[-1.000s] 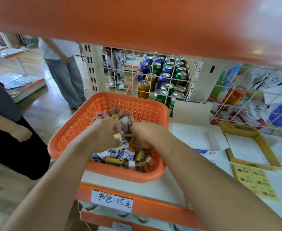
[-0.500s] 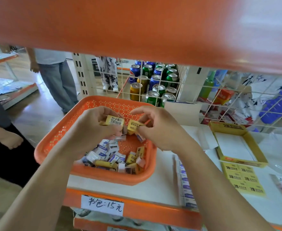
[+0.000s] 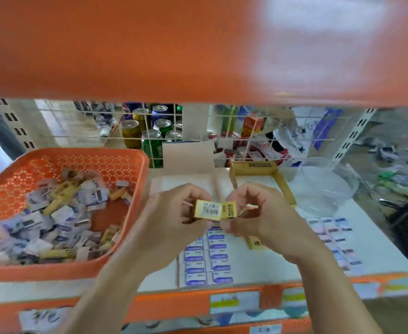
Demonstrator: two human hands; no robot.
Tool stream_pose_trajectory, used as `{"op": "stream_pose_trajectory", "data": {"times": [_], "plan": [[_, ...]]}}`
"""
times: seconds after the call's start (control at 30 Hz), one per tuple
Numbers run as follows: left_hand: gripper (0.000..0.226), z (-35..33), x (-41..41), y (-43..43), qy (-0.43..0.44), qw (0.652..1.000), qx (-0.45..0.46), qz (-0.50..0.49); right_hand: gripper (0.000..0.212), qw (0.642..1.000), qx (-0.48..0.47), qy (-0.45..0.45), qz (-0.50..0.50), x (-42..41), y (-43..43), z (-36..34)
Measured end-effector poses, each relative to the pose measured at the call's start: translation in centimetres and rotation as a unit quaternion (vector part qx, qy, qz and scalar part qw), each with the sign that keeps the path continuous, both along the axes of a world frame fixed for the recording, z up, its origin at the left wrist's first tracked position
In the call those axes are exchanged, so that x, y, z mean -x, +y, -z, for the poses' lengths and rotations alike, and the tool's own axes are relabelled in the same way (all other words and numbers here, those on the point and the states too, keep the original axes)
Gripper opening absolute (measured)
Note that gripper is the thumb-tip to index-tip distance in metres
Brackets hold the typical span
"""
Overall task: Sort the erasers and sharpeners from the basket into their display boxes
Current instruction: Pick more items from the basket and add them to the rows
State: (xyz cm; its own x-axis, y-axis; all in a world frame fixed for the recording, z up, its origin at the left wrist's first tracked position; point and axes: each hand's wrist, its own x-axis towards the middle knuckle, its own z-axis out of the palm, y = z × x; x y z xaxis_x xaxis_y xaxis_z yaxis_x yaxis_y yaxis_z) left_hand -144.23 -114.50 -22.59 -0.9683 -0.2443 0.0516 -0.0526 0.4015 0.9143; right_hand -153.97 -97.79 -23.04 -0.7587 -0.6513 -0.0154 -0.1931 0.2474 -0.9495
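On the shelf (image 3: 277,268), an orange basket (image 3: 77,151) at the left end is being left well filled with mixed packets (image 3: 60,213), so most sorting is being judged undone. Rows of blue packets (image 3: 205,259) are being shown already laid at the front edge. Above them, a barcoded yellow packet (image 3: 207,209) is being pinched by the left hand (image 3: 171,220), a second yellow packet (image 3: 230,209) by the right hand (image 3: 268,218).

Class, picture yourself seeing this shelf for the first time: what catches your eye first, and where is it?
At the centre, the left hand and right hand pinch yellow packets side by side. To their left stands an orange basket full of jumbled small items; under the hands, blue-and-white boxes lie in neat rows.
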Motion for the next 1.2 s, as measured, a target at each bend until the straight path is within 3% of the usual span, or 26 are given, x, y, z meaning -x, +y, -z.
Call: {"op": "stream_pose_trajectory", "data": {"times": [0.13,0.2,0.27,0.33,0.5,0.77,0.93,1.2], "plan": [[0.02,1.3,1.4,2.8,-0.022,1.0,0.002,0.019,0.032,0.999,-0.001,-0.008,0.053,0.3,4.0,1.0],[0.017,1.7,1.9,3.9,-0.031,0.998,0.063,0.009,0.03,0.997,-0.01,-0.014,0.075,0.6,5.7,1.4],[0.048,1.8,2.4,4.9,-0.032,0.994,0.101,0.004,0.029,0.996,-0.023,-0.021,0.088,1.0,7.3,1.9],[0.06,2.7,2.8,5.8,-0.043,0.994,0.102,0.006,0.025,0.996,-0.047,0.0,0.081,1.3,8.5,2.5],[0.014,4.6,3.1,8.4,-0.121,0.99,0.062,0.033,0.024,0.989,-0.13,0.031,0.068,1.7,10.1,4.0],[0.025,5.2,3.0,11.0,-0.149,0.979,0.136,0.029,0.022,0.972,-0.23,0.041,0.005,2.4,11.5,4.0],[0.006,5.8,3.1,11.4,-0.14,0.981,0.13,-0.013,0.019,0.958,-0.273,0.084,-0.018,2.5,11.8,3.3],[0.026,5.5,2.9,12.0,-0.152,0.972,0.178,-0.033,0.017,0.933,-0.332,0.14,-0.018,2.5,11.3,3.4]]}}
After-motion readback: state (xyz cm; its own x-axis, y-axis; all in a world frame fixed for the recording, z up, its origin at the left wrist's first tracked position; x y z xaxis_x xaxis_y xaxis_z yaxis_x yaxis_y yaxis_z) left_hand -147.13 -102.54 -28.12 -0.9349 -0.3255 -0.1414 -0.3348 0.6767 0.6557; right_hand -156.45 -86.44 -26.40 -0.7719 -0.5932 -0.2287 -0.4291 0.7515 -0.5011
